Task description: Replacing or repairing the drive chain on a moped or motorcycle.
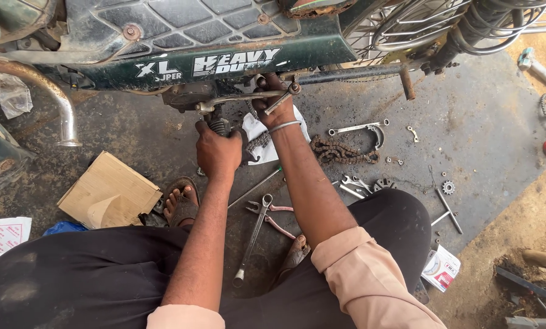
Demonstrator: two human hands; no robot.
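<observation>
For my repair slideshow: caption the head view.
Left hand and right hand work beneath a dark green moped, with chain and spanners scattered below.

Rolled peach sleeves (358, 268), black trousers (84, 274), bangle (284, 126)

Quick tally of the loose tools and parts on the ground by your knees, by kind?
Long spanner: 1
Pliers: 1
Drive chain: 1
Small sprocket: 1
T-handle wrench: 1
Cardboard box: 1
Total: 6

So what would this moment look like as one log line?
left hand: grips footrest rubber | right hand: on metal lever under moped | chain, spanner: on ground
</observation>
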